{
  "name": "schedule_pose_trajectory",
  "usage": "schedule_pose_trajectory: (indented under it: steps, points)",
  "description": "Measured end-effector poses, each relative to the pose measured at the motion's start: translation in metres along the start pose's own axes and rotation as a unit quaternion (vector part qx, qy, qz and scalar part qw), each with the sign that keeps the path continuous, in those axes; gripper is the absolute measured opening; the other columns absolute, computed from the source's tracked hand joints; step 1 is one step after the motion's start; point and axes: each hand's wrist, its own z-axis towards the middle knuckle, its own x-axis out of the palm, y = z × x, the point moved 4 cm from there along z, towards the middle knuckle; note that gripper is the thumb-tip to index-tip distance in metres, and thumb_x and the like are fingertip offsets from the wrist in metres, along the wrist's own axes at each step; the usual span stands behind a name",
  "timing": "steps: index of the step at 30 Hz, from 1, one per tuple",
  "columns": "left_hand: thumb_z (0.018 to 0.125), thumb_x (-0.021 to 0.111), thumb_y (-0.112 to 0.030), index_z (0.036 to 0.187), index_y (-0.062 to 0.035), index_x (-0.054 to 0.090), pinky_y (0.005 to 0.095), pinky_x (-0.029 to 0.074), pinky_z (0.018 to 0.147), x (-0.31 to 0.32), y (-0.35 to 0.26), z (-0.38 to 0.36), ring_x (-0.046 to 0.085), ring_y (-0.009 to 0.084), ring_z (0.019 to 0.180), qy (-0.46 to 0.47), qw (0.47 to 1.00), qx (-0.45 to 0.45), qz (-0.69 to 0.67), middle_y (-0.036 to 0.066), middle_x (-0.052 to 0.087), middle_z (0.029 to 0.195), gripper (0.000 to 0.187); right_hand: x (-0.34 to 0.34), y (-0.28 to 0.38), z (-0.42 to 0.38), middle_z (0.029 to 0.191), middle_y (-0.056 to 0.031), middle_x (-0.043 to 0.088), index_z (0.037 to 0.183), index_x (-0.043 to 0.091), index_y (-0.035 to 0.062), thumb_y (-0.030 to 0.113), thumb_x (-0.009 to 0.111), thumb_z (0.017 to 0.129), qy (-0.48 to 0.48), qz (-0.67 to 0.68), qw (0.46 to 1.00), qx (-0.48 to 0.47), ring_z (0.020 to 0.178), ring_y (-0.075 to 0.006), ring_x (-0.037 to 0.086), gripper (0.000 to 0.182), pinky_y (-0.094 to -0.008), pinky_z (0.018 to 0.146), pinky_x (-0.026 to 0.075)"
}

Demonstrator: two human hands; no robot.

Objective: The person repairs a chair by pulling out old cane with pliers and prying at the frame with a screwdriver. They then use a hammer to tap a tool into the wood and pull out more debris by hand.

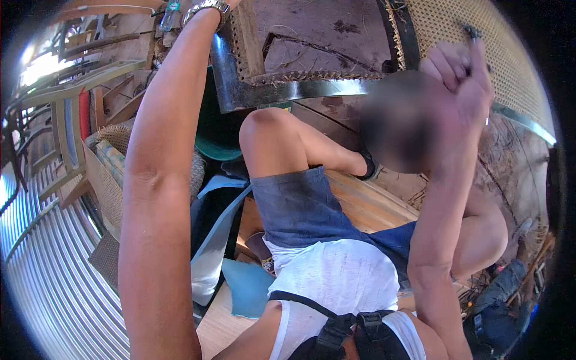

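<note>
My left arm reaches up to the top edge, a metal watch [207, 8] round its wrist. Only a sliver of my left hand [233, 3] shows by the frame's upper left; its fingers are hidden. A dark wooden frame [225, 84], with a row of small holes and frayed cane ends along its inner edge, lies ahead. My right hand [462, 84] is raised at the upper right over woven cane webbing [510, 66]. Its fingers are curled, with a small dark object [471, 31] at the index fingertip; I cannot tell what it is.
Wooden chair frames [66, 120] are piled at the left beside corrugated metal sheeting [54, 288]. A green tub [213, 144] stands under the frame's near corner. Blue-grey sheet scraps [246, 288] lie by my hip. Dark clutter [504, 294] sits at the lower right.
</note>
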Motion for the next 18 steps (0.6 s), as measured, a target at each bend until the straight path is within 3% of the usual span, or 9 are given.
schedule_pose_trajectory:
  steps: [1,3,5,7,8,10,13,15,18]
  points:
    - [0.08,0.07,-0.053,0.102,0.0005,0.08,0.041,0.053,0.098,-0.004,-0.004,-0.005,0.073,0.0329,0.108,0.001,1.0,0.001,0.001,0.023,0.076,0.106,0.059,-0.008,-0.005,0.013,0.066,0.0034,0.036,0.076,0.044,0.0132,0.039,0.046,0.112,-0.025,0.039,0.999,0.003,0.055,-0.009,0.028,0.044,-0.0278,0.051,0.024]
    - [0.081,0.068,-0.055,0.102,-0.002,0.081,0.0411,0.053,0.097,-0.016,-0.015,-0.018,0.073,0.0309,0.107,0.078,0.997,-0.018,-0.011,0.021,0.077,0.105,0.058,-0.01,-0.03,0.031,0.066,0.0028,0.035,0.076,0.043,0.0125,0.04,0.046,0.111,0.013,0.08,0.995,0.05,0.055,-0.01,0.029,0.045,-0.0282,0.052,0.027]
    - [0.081,0.068,-0.056,0.102,-0.0024,0.081,0.0414,0.053,0.097,-0.019,-0.017,-0.019,0.073,0.0303,0.106,0.091,0.996,-0.012,-0.002,0.02,0.077,0.104,0.059,0.004,-0.059,0.038,0.066,0.0022,0.035,0.076,0.042,0.0119,0.041,0.046,0.111,0.048,0.122,0.986,0.101,0.056,-0.011,0.03,0.045,-0.0285,0.053,0.03]
    - [0.082,0.067,-0.057,0.102,-0.0028,0.081,0.0417,0.053,0.097,-0.015,-0.015,-0.018,0.074,0.0297,0.106,0.105,0.994,-0.004,0.007,0.02,0.078,0.103,0.059,0.023,-0.089,0.043,0.056,-0.0036,0.046,0.07,0.052,0.0128,0.05,0.063,0.101,0.016,0.172,0.979,0.112,0.043,-0.0206,0.042,0.05,-0.0345,0.042,0.034]
    - [0.082,0.067,-0.058,0.101,-0.0023,0.081,0.0413,0.053,0.097,-0.015,-0.015,-0.017,0.074,0.0296,0.106,0.081,0.996,-0.004,0.02,0.02,0.078,0.102,0.061,0.03,-0.101,0.048,0.056,-0.0036,0.046,0.07,0.052,0.0128,0.05,0.063,0.101,0.014,0.175,0.978,0.113,0.043,-0.0206,0.042,0.05,-0.0345,0.042,0.034]
    - [0.082,0.067,-0.059,0.1,-0.0017,0.081,0.0409,0.053,0.097,-0.013,-0.014,-0.013,0.074,0.0294,0.106,0.059,0.998,-0.002,0.035,0.021,0.078,0.101,0.062,0.032,-0.121,0.056,0.056,0.0043,0.03,0.066,0.04,0.0192,0.062,0.053,0.102,-0.047,0.097,0.989,0.102,0.045,-0.009,0.025,0.057,-0.0271,0.042,0.019]
    - [0.082,0.066,-0.062,0.112,0.0046,0.076,0.0407,0.051,0.102,0.005,-0.002,0.001,0.07,0.0345,0.115,0.121,0.992,-0.013,-0.043,0.027,0.074,0.114,0.074,0.034,-0.133,0.061,0.056,0.0027,0.031,0.067,0.041,0.018,0.061,0.053,0.102,-0.035,0.126,0.986,0.104,0.044,-0.0114,0.025,0.057,-0.0282,0.042,0.02]
    - [0.082,0.066,-0.064,0.127,0.0119,0.065,0.0406,0.047,0.109,0.008,0.006,0.011,0.062,0.04,0.127,0.004,0.998,-0.018,0.053,0.033,0.065,0.131,0.089,0.032,-0.14,0.062,0.056,0.0029,0.029,0.066,0.04,0.0176,0.061,0.053,0.102,-0.038,0.135,0.985,0.098,0.044,-0.0117,0.024,0.058,-0.0284,0.042,0.02]
    - [0.081,0.067,-0.065,0.137,0.0148,0.055,0.0409,0.043,0.113,0.011,0.008,0.017,0.056,0.0429,0.134,0.048,0.998,-0.014,0.031,0.035,0.057,0.14,0.099,0.03,-0.146,0.064,0.056,0.0028,0.028,0.066,0.039,0.0175,0.061,0.053,0.102,-0.028,0.172,0.98,0.097,0.045,-0.012,0.024,0.058,-0.0286,0.043,0.02]
